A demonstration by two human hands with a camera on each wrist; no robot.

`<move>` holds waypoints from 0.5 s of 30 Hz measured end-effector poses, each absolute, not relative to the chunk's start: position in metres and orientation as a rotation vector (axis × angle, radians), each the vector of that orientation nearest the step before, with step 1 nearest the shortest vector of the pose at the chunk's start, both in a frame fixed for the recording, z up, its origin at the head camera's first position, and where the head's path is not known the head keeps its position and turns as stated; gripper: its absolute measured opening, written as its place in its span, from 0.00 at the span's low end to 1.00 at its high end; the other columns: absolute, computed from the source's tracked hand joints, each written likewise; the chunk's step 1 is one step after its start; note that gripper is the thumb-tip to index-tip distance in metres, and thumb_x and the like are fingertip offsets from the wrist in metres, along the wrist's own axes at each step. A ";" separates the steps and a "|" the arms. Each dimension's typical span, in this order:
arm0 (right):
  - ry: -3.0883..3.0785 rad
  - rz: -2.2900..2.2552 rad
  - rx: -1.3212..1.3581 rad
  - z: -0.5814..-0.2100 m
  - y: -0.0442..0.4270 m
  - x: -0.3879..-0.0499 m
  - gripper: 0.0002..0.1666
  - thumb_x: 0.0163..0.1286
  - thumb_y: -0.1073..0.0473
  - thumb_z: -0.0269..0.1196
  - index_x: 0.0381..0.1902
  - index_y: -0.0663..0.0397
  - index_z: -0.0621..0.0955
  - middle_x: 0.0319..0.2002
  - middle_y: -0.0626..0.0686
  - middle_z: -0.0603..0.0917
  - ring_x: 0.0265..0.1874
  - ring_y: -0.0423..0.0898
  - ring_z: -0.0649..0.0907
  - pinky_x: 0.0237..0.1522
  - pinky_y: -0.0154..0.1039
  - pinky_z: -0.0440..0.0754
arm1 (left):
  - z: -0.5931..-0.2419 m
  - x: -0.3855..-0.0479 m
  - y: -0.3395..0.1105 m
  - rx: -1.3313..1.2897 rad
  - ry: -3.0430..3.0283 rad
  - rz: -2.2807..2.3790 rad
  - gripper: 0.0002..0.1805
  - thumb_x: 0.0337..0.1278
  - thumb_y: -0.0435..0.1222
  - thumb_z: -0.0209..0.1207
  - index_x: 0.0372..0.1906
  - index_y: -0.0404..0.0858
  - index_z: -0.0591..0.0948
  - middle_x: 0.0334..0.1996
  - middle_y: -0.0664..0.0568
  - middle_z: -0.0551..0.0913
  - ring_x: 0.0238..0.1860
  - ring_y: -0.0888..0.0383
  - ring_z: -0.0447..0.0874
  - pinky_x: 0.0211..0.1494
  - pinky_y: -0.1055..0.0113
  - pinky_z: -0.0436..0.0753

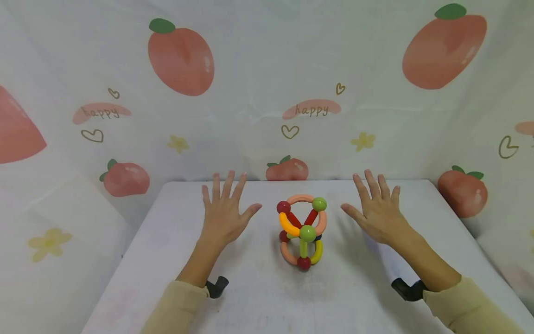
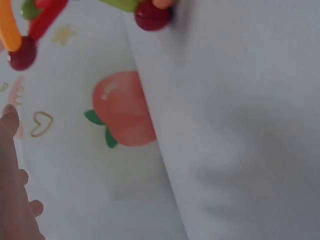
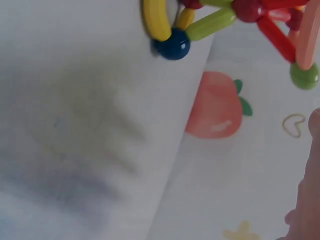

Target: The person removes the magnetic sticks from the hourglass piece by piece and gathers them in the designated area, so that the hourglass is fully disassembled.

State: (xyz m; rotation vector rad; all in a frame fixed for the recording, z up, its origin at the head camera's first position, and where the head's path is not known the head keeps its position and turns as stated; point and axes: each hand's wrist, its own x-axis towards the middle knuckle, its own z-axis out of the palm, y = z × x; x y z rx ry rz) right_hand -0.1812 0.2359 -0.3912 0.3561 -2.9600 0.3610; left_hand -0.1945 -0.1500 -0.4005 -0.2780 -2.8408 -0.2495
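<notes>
Red, green, orange and yellow ball-and-rod frame [image 1: 308,233] stands on the white counter [image 1: 250,297], pretty much smack between the bare left hand [image 1: 225,217] and bare right hand [image 1: 378,217], neither clearly nearer, both empty with fingers fanned apart.

Assembled openwork toy [image 1: 308,233] of red, green and blue balls [image 1: 304,263] and multicoloured rods [image 1: 303,248], upright on the table [image 1: 258,297]

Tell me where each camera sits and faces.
Head: worn there, looking forward and down at the multicoloured ball-and-rod toy; left hand, right hand and beige sleeves show.
Left wrist: worn there, looking over the white table to the white fruit-print sheet; part of left hand at left.
Right wrist: worn there, looking likewise; part of right hand at right.
Both wrist views share the toy.
</notes>
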 end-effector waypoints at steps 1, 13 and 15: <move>-2.958 0.373 0.378 -0.389 0.233 -0.180 0.55 0.75 0.26 0.45 0.84 0.48 0.40 0.83 0.65 0.38 0.79 0.74 0.41 0.69 0.83 0.34 | -0.398 -0.191 -0.148 -0.296 -2.830 -0.273 0.50 0.63 0.74 0.42 0.83 0.60 0.43 0.85 0.51 0.39 0.84 0.39 0.29 0.80 0.29 0.35; -3.029 0.759 0.476 -0.370 0.201 -0.163 0.50 0.78 0.32 0.49 0.82 0.56 0.50 0.80 0.66 0.53 0.76 0.70 0.56 0.69 0.75 0.63 | -0.401 -0.154 -0.110 -0.476 -2.864 -1.053 0.60 0.52 0.63 0.67 0.83 0.56 0.46 0.83 0.53 0.51 0.84 0.44 0.43 0.80 0.31 0.48; -3.043 0.832 0.465 -0.370 0.197 -0.161 0.48 0.78 0.32 0.49 0.81 0.58 0.54 0.78 0.66 0.58 0.74 0.68 0.62 0.68 0.73 0.67 | -0.404 -0.150 -0.105 -0.446 -2.866 -1.197 0.61 0.50 0.64 0.69 0.82 0.61 0.45 0.83 0.55 0.51 0.84 0.45 0.45 0.78 0.30 0.54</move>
